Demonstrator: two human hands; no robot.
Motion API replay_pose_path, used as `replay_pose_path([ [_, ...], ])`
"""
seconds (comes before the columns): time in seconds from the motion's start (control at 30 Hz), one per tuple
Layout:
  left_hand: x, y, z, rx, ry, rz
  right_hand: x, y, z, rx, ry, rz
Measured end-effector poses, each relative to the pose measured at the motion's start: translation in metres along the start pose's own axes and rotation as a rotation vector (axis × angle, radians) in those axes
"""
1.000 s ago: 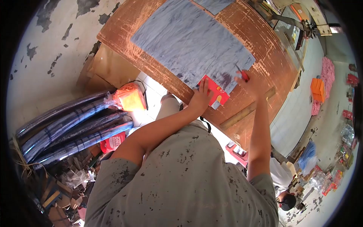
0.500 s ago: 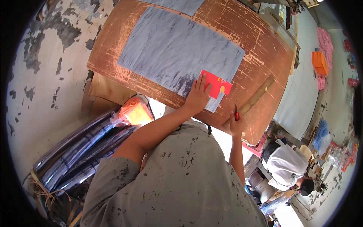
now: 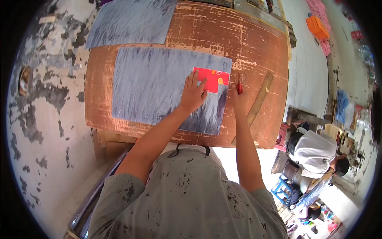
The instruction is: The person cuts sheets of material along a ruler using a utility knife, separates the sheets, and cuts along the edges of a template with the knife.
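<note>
My left hand (image 3: 191, 93) lies with fingers spread on a red card (image 3: 209, 79) with a notched corner and a small yellow print. This card rests near the right edge of a grey-blue marbled sheet (image 3: 153, 85), its upper part closer to the sheet's far right corner. Just beyond that edge, my right hand (image 3: 238, 99) is closed around a red-handled knife (image 3: 239, 87), its dark blade pointing away from me. The blade appears apart from the sheet.
A second marbled sheet (image 3: 131, 22) lies at the table's far left. A flat brown strip (image 3: 259, 97) sits right of my right hand on the worn brown table (image 3: 258, 51). At the right, a person in a white top (image 3: 314, 148) bends near a blue stool (image 3: 282, 189).
My view has turned and shifted. The red card and my left hand are farther up along the sheet's right edge. My right hand with the knife has come nearer to that edge.
</note>
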State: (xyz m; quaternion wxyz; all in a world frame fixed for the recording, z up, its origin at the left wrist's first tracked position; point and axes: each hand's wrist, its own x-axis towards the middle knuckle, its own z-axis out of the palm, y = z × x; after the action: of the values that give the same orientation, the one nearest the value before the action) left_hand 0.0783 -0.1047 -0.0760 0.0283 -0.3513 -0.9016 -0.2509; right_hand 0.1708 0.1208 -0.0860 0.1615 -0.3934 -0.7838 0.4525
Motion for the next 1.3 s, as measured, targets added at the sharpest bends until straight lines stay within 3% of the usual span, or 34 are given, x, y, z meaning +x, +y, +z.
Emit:
replay_pose_path([
  [0.27, 0.033, -0.020, 0.004, -0.061, -0.014, 0.063, 0.046, -0.035, 0.028, -0.055, -0.030, 0.204],
  [0.6, 0.036, -0.017, 0.005, -0.029, -0.043, 0.052, 0.050, -0.041, 0.026, -0.111, -0.050, 0.263],
  [0.7, 0.038, -0.018, 0.006, -0.046, -0.038, 0.052, 0.047, -0.048, 0.026, -0.152, -0.017, 0.231],
  [0.77, 0.040, -0.016, 0.004, -0.039, -0.049, 0.052, 0.047, -0.044, 0.027, -0.039, 0.032, 0.006],
  [0.87, 0.040, -0.014, 0.002, -0.027, -0.062, 0.052, 0.054, -0.039, 0.024, -0.072, -0.003, -0.045],
  [1.3, 0.040, -0.014, 0.003, -0.035, -0.053, 0.049, 0.076, -0.024, -0.001, 0.036, -0.306, -0.011],
])
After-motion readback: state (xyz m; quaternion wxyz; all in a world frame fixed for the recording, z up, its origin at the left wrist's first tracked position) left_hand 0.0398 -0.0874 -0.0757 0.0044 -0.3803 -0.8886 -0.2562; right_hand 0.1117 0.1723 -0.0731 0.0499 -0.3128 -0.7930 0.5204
